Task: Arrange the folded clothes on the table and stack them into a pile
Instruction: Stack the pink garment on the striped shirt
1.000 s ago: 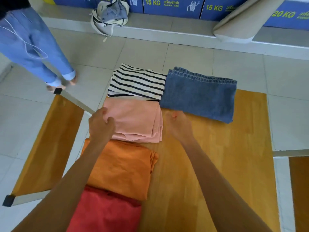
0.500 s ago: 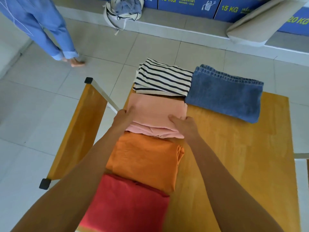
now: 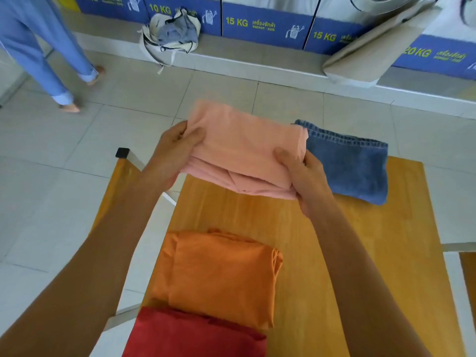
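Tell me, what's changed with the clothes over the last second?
Both hands, left and right, took hold of the pink garment and lifted it off the table. It now hides the striped top. The jeans, orange piece and red piece stayed put.

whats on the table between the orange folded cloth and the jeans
Nothing lies there: the head view shows only bare wood of the table between the orange folded cloth and the jeans.
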Motion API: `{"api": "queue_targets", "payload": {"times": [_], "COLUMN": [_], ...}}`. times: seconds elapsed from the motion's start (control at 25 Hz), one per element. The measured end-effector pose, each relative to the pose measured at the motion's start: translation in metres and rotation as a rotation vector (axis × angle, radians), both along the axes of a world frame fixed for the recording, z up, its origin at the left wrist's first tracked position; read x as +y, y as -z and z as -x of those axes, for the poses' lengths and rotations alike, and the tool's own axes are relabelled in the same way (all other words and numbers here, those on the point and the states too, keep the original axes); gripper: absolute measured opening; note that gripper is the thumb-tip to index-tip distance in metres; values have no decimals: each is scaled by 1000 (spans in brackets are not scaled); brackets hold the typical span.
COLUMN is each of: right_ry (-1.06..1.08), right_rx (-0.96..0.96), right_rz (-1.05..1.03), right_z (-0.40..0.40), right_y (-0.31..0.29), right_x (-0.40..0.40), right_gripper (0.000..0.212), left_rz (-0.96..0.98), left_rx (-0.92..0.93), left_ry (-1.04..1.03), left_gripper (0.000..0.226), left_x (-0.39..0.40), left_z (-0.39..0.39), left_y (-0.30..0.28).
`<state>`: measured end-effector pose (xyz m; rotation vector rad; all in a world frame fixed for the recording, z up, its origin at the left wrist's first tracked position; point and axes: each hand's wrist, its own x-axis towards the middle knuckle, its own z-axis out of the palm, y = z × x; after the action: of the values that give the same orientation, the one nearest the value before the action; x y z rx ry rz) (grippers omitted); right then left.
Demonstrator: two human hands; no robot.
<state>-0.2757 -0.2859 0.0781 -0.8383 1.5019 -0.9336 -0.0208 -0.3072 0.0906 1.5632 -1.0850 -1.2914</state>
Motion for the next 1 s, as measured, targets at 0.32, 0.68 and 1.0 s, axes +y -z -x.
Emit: {"api": "queue_targets", "payload": {"times": [0.32, 0.68, 1.0], "right_ry": [-17, -99, -52], "right_rx": [392, 626, 1097], "right_rz": [-58, -63, 174], "right_z": [-6, -4, -36], "right_y": [52, 95, 78], "right_x": [-107, -99, -89], "right_gripper": [22, 34, 58], "left_rz": [-140, -258, 20], "left_rx": [-382, -318, -796], "left_ry": [45, 65, -14], "left_gripper": [43, 49, 58], "left_x": [-107, -93, -87], "left_z": [9, -5, 6], "left_y": [57, 122, 102]}}
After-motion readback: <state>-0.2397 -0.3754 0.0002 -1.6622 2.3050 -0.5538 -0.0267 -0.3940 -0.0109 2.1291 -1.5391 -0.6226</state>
